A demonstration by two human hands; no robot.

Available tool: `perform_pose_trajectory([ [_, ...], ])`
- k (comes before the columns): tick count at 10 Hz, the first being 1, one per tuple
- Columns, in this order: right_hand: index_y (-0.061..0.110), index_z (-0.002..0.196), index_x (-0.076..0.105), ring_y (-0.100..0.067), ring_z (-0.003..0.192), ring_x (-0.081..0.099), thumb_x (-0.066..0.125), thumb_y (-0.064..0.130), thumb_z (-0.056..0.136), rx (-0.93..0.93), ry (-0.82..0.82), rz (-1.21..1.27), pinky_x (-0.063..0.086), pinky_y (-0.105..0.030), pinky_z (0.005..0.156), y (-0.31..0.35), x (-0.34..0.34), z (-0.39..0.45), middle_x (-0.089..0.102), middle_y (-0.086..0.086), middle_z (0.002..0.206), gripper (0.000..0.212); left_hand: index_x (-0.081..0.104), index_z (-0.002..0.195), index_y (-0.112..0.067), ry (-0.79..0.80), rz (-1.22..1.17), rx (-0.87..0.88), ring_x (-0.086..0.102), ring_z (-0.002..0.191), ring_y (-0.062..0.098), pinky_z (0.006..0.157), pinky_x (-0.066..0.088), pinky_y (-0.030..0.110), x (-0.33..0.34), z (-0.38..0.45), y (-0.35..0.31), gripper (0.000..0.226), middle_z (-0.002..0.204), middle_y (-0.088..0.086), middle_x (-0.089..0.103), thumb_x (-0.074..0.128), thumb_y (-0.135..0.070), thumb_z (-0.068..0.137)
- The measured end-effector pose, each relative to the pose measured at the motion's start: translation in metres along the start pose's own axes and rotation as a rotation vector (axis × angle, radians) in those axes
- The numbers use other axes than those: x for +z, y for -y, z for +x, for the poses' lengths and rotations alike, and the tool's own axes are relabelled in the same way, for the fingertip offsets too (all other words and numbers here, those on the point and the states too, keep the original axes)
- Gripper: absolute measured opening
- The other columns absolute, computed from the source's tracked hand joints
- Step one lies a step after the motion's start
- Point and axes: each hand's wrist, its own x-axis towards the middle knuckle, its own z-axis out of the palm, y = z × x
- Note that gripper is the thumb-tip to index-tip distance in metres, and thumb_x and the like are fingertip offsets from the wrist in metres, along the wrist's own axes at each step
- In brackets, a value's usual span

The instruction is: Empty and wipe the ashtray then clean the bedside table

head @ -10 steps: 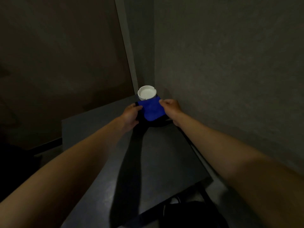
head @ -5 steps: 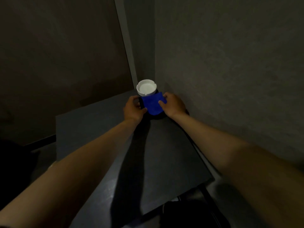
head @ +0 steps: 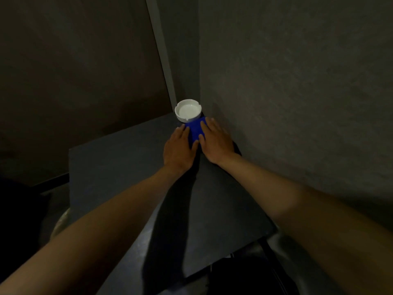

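I have only the one head view, worn high and looking forward and down along both forearms. It faces the far corner of the dark surface [head: 119, 167], close against the wall [head: 297, 81] on the right.

Dim bedroom corner (bedside table [head: 119, 167], ashtray [head: 188, 110])

One white ashtray [head: 188, 110], one blue cloth [head: 194, 129], one dark table [head: 119, 167], two hands: left [head: 178, 149], right [head: 215, 141].
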Motion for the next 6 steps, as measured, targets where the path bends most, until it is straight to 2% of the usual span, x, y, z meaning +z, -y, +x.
perform_pose_trajectory([
  [1,0.012,0.159,0.012,-0.024,0.155,0.007,0.029,0.033,0.108,0.009,0.051,0.007,0.014,-0.046,0.125,0.001,-0.001,-0.001,0.007,-0.007,0.168,0.058,0.034,0.155,-0.011,0.003,0.017,-0.003,0.024,0.152,0.024,0.121,0.030,0.040,0.001,0.001,0.000,0.063,0.164,0.008,0.030,0.048,-0.044,0.103],
  [3,0.014,0.160,0.009,-0.024,0.155,0.004,0.026,0.036,0.108,0.031,0.098,0.020,0.014,-0.049,0.124,0.005,-0.011,-0.004,0.004,-0.004,0.169,0.058,0.031,0.156,-0.012,0.046,-0.013,-0.001,0.020,0.154,0.025,0.122,0.027,0.042,-0.011,-0.002,-0.002,0.064,0.165,0.009,0.027,0.048,-0.043,0.103],
  [5,0.014,0.160,0.011,-0.023,0.155,0.002,0.027,0.038,0.108,0.003,0.082,0.045,0.012,-0.050,0.124,0.025,-0.037,-0.015,0.005,-0.004,0.169,0.059,0.035,0.154,-0.013,0.011,-0.133,-0.010,0.017,0.154,0.024,0.122,0.022,0.038,-0.051,-0.010,-0.003,0.059,0.164,0.007,0.029,0.052,-0.034,0.102],
  [6,0.015,0.159,0.014,-0.023,0.155,0.002,0.028,0.038,0.108,-0.049,0.047,0.062,0.012,-0.050,0.124,0.041,-0.056,-0.024,0.004,-0.003,0.169,0.058,0.031,0.156,-0.013,-0.022,-0.141,-0.011,0.015,0.155,0.023,0.122,0.020,0.037,-0.073,-0.020,-0.008,0.061,0.165,0.007,0.026,0.051,-0.034,0.103],
])
